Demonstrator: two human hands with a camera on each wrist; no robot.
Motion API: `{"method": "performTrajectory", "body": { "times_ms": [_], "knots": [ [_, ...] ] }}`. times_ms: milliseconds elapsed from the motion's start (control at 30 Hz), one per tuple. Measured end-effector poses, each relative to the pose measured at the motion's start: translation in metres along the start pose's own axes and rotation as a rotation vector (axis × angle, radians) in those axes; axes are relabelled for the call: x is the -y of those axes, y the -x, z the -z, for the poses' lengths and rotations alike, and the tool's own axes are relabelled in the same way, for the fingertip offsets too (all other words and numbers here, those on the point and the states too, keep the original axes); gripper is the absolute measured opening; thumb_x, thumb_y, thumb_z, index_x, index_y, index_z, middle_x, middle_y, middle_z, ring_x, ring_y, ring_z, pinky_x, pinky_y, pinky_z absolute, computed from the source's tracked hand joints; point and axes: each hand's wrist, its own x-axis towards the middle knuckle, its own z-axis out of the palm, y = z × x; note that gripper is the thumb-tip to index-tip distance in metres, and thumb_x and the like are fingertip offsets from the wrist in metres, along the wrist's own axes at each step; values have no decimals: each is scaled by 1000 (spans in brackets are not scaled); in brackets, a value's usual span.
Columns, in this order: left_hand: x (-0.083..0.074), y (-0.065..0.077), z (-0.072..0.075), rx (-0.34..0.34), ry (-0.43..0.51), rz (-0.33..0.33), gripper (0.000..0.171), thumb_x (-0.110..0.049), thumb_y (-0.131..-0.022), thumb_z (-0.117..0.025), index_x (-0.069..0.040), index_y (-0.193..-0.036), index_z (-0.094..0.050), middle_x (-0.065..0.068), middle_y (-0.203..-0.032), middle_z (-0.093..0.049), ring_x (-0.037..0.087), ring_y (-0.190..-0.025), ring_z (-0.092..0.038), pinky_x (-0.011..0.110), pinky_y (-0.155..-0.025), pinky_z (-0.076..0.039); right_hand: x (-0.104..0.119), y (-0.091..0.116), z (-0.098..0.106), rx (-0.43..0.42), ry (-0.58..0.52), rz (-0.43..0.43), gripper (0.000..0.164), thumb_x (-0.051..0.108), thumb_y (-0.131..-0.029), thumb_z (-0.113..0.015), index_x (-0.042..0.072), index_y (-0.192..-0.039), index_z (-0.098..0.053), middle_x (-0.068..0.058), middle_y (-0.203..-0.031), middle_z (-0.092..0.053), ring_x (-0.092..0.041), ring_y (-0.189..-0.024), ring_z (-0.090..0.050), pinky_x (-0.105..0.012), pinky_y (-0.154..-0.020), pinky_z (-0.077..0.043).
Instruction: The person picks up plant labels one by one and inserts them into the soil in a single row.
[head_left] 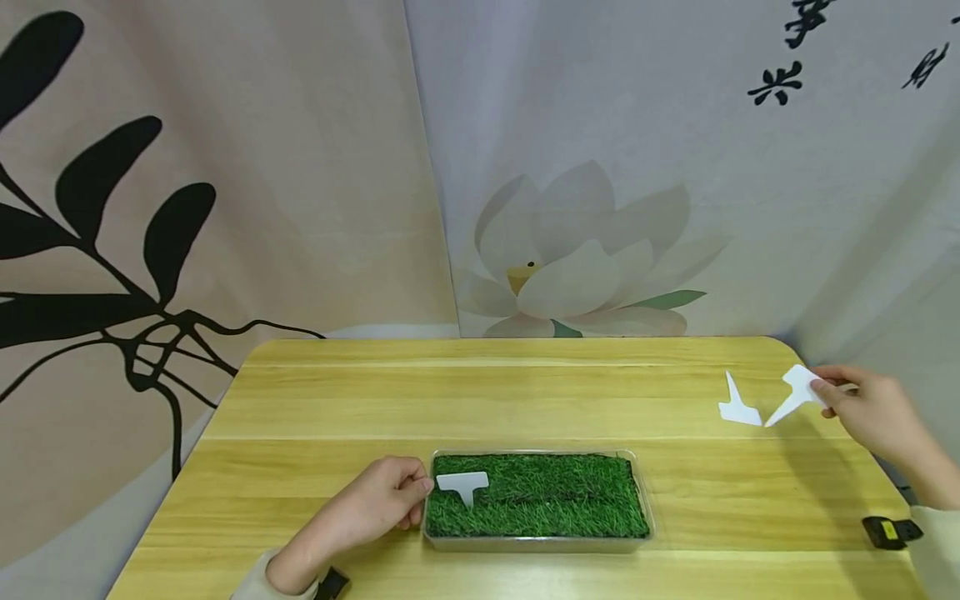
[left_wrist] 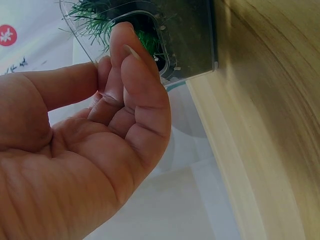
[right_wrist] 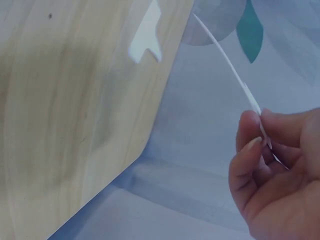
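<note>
A clear plastic tray [head_left: 536, 545] filled with green artificial grass [head_left: 555, 496] sits on the wooden table. One white T-shaped plant label [head_left: 462, 481] stands upright near its left end, stem down in the grass. My left hand [head_left: 386, 497] pinches the tray's left edge between thumb and curled fingers; the left wrist view shows the fingers [left_wrist: 142, 95] at the tray's corner. At the far right, my right hand [head_left: 870, 408] holds a white plant label [head_left: 799, 388] raised by its broad head, its pointed stem toward the left. Another white label [head_left: 738, 407] lies flat beside it.
The wooden table [head_left: 360, 400] has rounded back corners and reaches a printed curtain [head_left: 360, 208] behind it. The raised label in my right hand is near the table's right edge, which also shows in the right wrist view.
</note>
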Motion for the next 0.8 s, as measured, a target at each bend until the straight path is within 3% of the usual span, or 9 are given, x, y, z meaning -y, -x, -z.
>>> {"method": "performTrajectory", "body": {
  "times_ms": [133,267,533,800],
  "knots": [
    [0,-1,0,5,12,11,24,-19,-98,-51,-7,-78,-57,8,-64,-60,19,-56,-54,26,-48,-44,11,2,4,-51,-40,-38,48,31,-100,-44,-12,-122,-51,-28,-103,-56,-5,-60,-57,-31,-43,-45],
    [0,-1,-1,2,16,24,23,-19,-97,-51,-7,-78,-57,8,-64,-60,19,-57,-55,26,-49,-45,21,4,8,-100,-92,-45,43,28,-99,-47,-11,-118,-53,-24,-101,-58,-4,-61,-58,-26,-46,-49],
    [1,-1,-1,0,20,18,25,-20,-98,-51,-7,-78,-58,9,-65,-60,20,-57,-54,27,-49,-46,38,9,9,-210,-139,-79,38,31,-95,-54,-3,-109,-60,14,-77,-59,1,-61,-57,-20,-45,-46],
    [2,-1,-1,8,20,18,25,-20,-98,-49,-7,-79,-59,8,-64,-60,20,-58,-55,29,-51,-47,65,16,5,-374,-198,-28,29,26,-90,-64,-1,-99,-64,26,-69,-56,3,-57,-54,-14,-43,-43]
  ]
}}
